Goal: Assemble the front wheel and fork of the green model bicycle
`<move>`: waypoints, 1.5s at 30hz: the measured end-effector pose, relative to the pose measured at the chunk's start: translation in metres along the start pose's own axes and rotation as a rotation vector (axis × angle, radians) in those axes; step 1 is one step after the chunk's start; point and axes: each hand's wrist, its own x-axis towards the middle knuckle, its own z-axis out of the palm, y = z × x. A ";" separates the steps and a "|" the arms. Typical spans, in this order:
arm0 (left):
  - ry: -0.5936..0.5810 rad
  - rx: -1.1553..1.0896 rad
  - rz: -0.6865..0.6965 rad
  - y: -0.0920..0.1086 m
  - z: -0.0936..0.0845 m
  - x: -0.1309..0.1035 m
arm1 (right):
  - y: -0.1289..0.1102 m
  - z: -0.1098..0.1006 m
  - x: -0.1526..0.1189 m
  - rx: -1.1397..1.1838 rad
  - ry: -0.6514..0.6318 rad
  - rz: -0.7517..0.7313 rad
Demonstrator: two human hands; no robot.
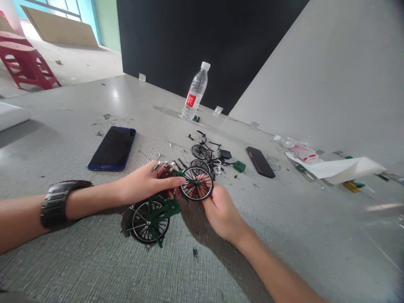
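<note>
A green model bicycle (164,212) with black-tyred, silver-rimmed wheels is held low over the grey table. My left hand (154,181) is closed around its front part near the handlebar, with the thumb lying by the front wheel's hub. My right hand (221,206) grips the front wheel (196,184) from behind at its right side; most of its fingers are hidden by the wheel. The bicycle's rear wheel (150,223) hangs at the lower left. Just beyond my hands lie black model bicycle parts (202,153), including wheels and frame pieces.
A blue-edged phone (112,148) lies to the left, a dark phone (260,162) to the right. A water bottle (195,92) stands at the back. Another bottle (299,150) lies beside white paper (337,170). A green piece (239,166) rests near the black parts.
</note>
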 end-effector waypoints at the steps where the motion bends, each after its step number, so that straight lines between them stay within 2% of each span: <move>1: 0.000 0.000 -0.002 0.000 0.000 0.000 | 0.000 0.000 0.000 -0.002 0.000 -0.002; 45: -0.049 0.050 0.067 0.001 -0.003 0.001 | -0.003 -0.003 -0.003 -0.052 -0.050 0.043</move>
